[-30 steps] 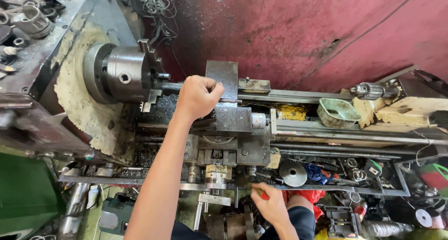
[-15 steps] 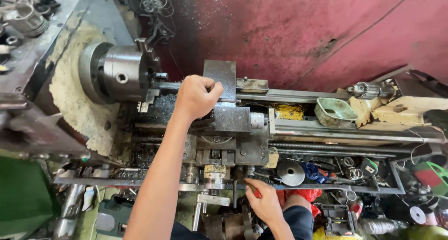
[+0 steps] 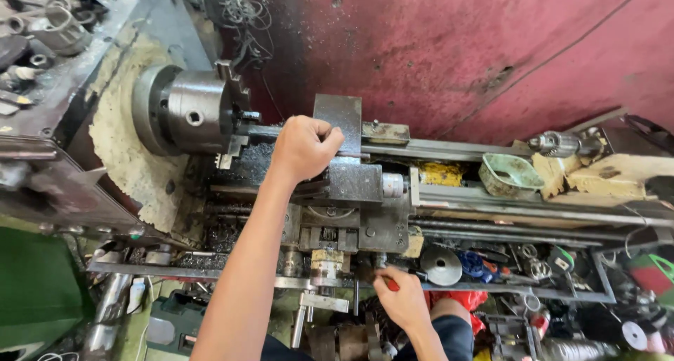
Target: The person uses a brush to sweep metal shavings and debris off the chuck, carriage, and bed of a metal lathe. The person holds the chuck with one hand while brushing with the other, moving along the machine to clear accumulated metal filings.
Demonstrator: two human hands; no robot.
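Observation:
I look down on a metal lathe. My left hand [image 3: 303, 148] is a closed fist on the tool post area of the carriage [image 3: 354, 182], gripping a thin metal rod [image 3: 353, 155] that pokes out to the right. Just left of it is the steel chuck [image 3: 193, 112] with a short workpiece [image 3: 249, 115] in its jaws. My right hand [image 3: 397, 299] is lower down at the apron, fingers closed around a small red-handled lever [image 3: 392, 284] at the front of the lathe.
A green dish [image 3: 509, 175] and a yellow rag [image 3: 439, 173] lie on the bed to the right, near the tailstock chuck [image 3: 562, 143]. A tray [image 3: 576, 296] with several loose tools runs along the front. A red wall [image 3: 456, 45] stands behind.
My right hand has moved up and left from the low front edge to the apron lever. My left hand stays on the tool post. The view shifted slightly.

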